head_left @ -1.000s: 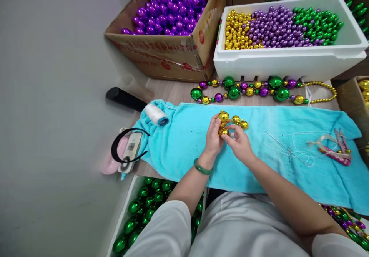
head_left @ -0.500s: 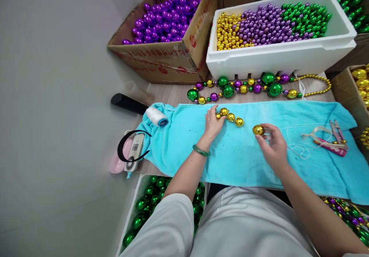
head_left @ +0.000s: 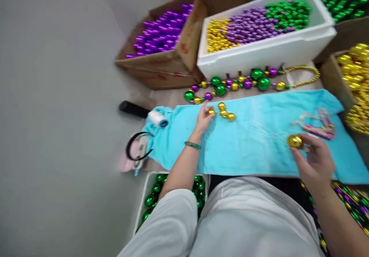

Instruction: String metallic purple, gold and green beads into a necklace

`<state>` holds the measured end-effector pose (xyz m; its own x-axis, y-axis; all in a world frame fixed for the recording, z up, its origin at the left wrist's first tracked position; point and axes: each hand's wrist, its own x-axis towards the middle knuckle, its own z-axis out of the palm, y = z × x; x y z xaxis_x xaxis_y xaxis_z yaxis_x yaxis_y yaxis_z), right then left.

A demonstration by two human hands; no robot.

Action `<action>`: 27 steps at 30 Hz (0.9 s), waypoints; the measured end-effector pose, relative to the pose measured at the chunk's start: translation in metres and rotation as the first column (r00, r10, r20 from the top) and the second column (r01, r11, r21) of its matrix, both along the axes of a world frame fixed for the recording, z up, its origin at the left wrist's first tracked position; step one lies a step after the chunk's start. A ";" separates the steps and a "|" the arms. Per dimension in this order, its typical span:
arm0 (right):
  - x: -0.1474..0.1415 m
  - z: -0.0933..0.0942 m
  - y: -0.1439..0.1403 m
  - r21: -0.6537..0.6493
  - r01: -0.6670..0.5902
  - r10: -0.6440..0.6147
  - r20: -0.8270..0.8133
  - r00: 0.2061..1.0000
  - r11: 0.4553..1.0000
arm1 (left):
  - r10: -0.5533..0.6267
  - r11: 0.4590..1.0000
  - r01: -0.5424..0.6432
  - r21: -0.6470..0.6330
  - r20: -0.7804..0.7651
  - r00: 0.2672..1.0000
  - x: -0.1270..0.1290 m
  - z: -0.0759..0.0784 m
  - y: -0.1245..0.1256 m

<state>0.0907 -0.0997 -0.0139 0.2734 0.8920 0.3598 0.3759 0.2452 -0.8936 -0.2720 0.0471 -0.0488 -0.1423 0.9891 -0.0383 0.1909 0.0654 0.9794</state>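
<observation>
R hand (head_left: 315,163) is clamped on a lg gold bead (head_left: 294,141), thumb on the near side, over the blue towel (head_left: 236,149) right of ctr, btwn its middle & near edge. Long needle (head_left: 268,130) slants from towel's middle toward that bead; can't tell if its end is in the bead. White thread (head_left: 255,129) trails alongside, faint w/ blur.

L hand (head_left: 204,118), green bangle (head_left: 193,145) on wrist, is nr towel's far edge, left of ctr, thumb & fingers bent at a smaller gold bead (head_left: 211,111); can't tell if they grip it or just touch. Just right of it, 3 more gold beads (head_left: 223,113) lie in a short bent row on the towel.

Farther out: pink tool (head_left: 319,131), blurred, nr towel's right end. White thread spool (head_left: 157,118) on its side at far left corner; black handle (head_left: 134,109) sticks out left of it. Black headband (head_left: 128,147) overlaps left edge.

Past far edge, multicolor bead necklace (head_left: 263,83) lies doubled on the table (head_left: 165,95). Behind it, white foam box (head_left: 265,53) w/ gold, purple & green beads, left to right; cardboard box (head_left: 150,67) of purple beads left of that, carton (head_left: 333,78) of gold beads off far right corner. White tub (head_left: 142,201) of lg green beads past near edge, by L forearm.
</observation>
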 end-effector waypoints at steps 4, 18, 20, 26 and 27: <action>0.019 0.013 -0.011 0.032 0.009 -0.012 0.094 0.996 0.999 | 0.076 0.989 -0.022 0.147 -0.377 0.923 0.005 0.005 0.008; 0.081 0.018 -0.067 -0.223 0.151 -0.218 -0.316 0.923 0.963 | 0.209 0.814 0.254 0.522 -0.672 0.711 0.138 0.067 0.007; 0.097 -0.004 -0.089 -0.390 0.092 -0.210 -0.274 0.938 0.916 | 0.148 0.796 0.316 0.516 -0.672 0.725 0.153 0.074 0.002; 0.142 -0.110 -0.173 -0.923 0.247 -0.442 0.097 0.892 0.296 | 0.083 0.770 0.380 0.513 -0.670 0.737 0.166 0.068 -0.011; 0.145 -0.125 -0.181 -0.934 0.263 -0.459 0.128 0.879 0.243 | 0.071 0.775 0.387 0.501 -0.676 0.734 0.166 0.065 -0.012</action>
<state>0.2361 -0.2810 -0.1391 0.6177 0.3989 -0.6777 0.0402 -0.8767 -0.4794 -0.1055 0.0355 0.0165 0.2566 0.7801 0.5706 0.7128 -0.5515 0.4334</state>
